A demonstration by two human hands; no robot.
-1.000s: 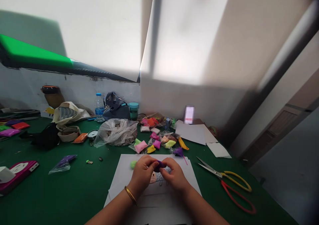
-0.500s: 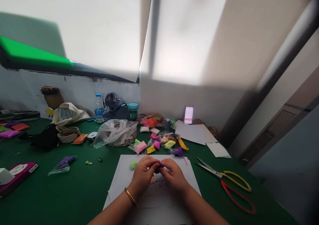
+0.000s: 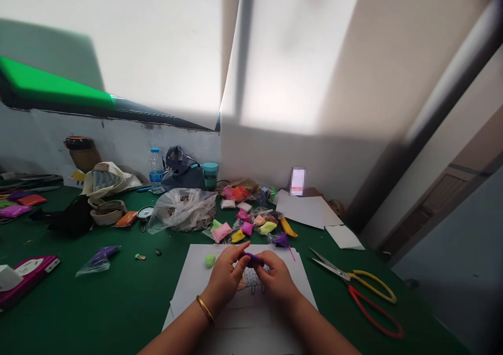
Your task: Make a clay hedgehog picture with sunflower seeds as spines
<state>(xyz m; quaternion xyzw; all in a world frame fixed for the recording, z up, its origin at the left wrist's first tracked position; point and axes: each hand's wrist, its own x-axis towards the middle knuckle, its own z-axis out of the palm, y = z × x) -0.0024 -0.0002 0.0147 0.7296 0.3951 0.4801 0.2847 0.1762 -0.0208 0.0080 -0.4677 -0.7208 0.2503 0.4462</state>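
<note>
Between the fingertips of both hands is a small strip of purple modelling clay [image 3: 253, 258]. My left hand [image 3: 228, 272], with a gold bangle at the wrist, pinches its left end. The other end is gripped by my right hand [image 3: 277, 276]. Both hands hover over white paper [image 3: 196, 297] that bears a drawing [image 3: 253, 278], partly covered by the fingers; a patterned body and short legs show. On the paper, left of my left hand, sits a lump of light green clay [image 3: 210, 261].
Scissors [image 3: 348, 276] with yellow and red handles lie to the right. Packets of coloured clay [image 3: 247, 224] and a clear plastic bag [image 3: 183, 208] are behind the paper. A purple clay packet [image 3: 100, 259] and a magenta box [image 3: 39, 279] lie left. A phone [image 3: 297, 181] leans on the wall.
The purple clay now shows as a longer strip between my fingers. My left fingers have lifted slightly and my hands have parted a little, showing more of the drawing.
</note>
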